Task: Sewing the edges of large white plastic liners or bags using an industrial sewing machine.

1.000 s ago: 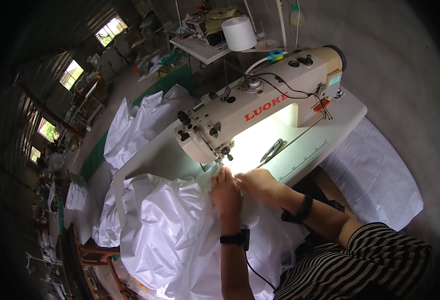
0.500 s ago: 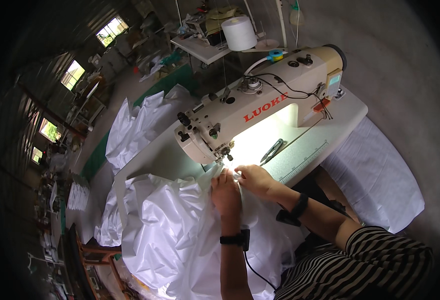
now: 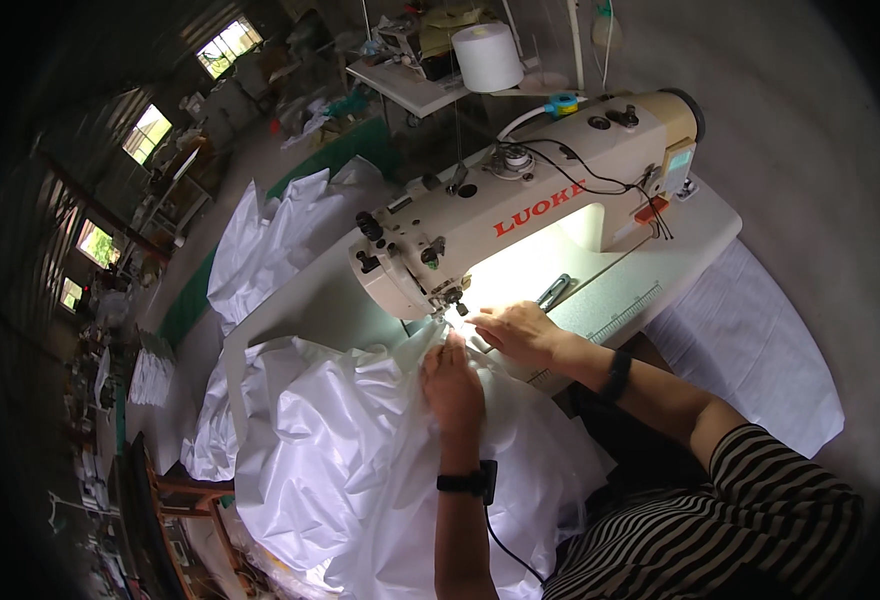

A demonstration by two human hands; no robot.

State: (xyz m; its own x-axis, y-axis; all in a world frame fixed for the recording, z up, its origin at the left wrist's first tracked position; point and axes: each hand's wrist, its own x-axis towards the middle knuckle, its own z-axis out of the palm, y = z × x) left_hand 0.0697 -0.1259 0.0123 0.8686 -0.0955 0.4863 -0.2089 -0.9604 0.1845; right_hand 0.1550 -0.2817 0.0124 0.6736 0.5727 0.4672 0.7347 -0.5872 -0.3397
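White shiny fabric [image 3: 330, 430] hangs in loose folds over the front of the sewing machine table, its edge running up to the lit needle area [image 3: 450, 312]. My left hand [image 3: 452, 388] has its fingers closed on the fabric just in front of the presser foot. Closer to the needle, my right hand [image 3: 520, 333] pinches the fabric's edge; its fingertips are partly lost in the lamp's glare. Over both hands stands the beige sewing machine [image 3: 530, 200]. Thread snips [image 3: 554, 291] lie on the machine bed, just beyond my right hand.
A white thread cone [image 3: 487, 58] stands behind the machine. More white fabric [image 3: 290, 225] is heaped beyond the table's left edge, and a white cloth [image 3: 750, 340] hangs at the right. A wooden stool [image 3: 175, 487] is at lower left. A ruler scale [image 3: 625, 315] marks the table's front.
My right hand has moved forward and slightly right, closer to the needle, and now partly covers the snips. My left hand stays on the fabric. The whole view has shifted slightly.
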